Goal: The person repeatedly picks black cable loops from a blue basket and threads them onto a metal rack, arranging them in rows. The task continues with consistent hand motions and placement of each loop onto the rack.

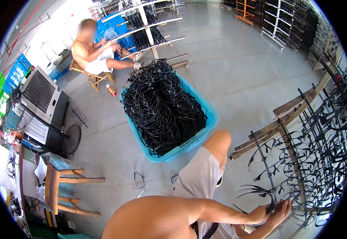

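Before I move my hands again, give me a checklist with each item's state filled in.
1. Bunch of thin black pieces held in the left hand: ok.
2. Right hand firmly gripping something: cannot tell; its fingers are close beside the left hand.
3. Blue basket upright on the floor: ok.
4. Black heap below the basket's rim: not ok, it rises above it.
5. Floor free of loose pieces: not ok, a dark loop lies near the basket.
6. Co-worker away from the hands: ok, seated beyond the basket.

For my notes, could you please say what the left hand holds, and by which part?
The left hand appears to grip a bunch of black strips by its gathered lower end.
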Demonstrator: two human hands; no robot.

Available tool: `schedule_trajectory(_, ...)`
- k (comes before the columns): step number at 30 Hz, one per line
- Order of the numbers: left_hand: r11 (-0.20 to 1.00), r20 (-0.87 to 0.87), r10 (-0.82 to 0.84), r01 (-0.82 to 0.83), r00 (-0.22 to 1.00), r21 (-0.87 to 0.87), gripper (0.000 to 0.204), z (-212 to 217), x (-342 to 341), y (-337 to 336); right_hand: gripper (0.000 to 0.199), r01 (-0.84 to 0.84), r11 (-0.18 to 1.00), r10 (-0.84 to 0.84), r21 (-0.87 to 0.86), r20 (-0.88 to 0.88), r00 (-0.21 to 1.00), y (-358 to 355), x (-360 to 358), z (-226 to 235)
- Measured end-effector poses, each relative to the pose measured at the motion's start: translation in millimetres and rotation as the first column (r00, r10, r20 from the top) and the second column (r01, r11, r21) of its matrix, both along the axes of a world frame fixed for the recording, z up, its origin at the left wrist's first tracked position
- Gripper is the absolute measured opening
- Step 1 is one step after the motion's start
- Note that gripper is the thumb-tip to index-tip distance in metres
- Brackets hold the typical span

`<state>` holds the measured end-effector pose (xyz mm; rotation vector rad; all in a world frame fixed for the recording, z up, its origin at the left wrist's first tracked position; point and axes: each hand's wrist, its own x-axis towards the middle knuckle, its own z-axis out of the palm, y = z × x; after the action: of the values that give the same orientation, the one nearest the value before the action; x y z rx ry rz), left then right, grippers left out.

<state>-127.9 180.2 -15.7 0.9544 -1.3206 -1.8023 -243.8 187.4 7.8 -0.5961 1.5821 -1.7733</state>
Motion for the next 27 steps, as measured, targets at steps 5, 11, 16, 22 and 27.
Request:
schedule_trajectory(5, 0.976, -0.037, 0.052, -0.059, 0.998, -0.211, 0.024, -9.4, 29.6, 21.5, 0.042, 0.205, 0.973, 0.013, 0.101, -0.92, 0.391, 9.9, 59.5, 51.2)
schedule_trajectory(11, 0.696, -0.101, -0.718, 0.714, 0.688, -0.079, 0.018, 52.0, 142.6, 4.0, 0.048, -0.709, 0.685, 0.599, 0.168, -0.684, 0.416, 48.1, 107.0, 96.5)
schedule_trajectory(16, 0.258, -0.506, -0.743, 0.885, 0.438, 0.387, 0.011, 94.7, 181.7, -13.1, 0.067, -0.807, 0.582, 0.545, 0.102, -0.785, 0.294, 59.5, 125.8, 114.0)
schedule_trajectory(22, -0.102, -0.463, -0.881, 0.918, 0.094, 0.382, 0.028, 75.6, 175.4, -34.9, 0.07, -0.485, 0.874, 0.251, 0.01, -0.865, 0.434, 69.5, 140.6, 75.3)
schedule_trajectory(27, -0.304, -0.346, -0.924, 0.863, -0.163, 0.404, 0.036, 117.8, 190.7, -82.4, 0.079, -0.776, 0.483, 0.836, 0.405, -0.477, 0.272, 32.9, 143.8, 100.8)
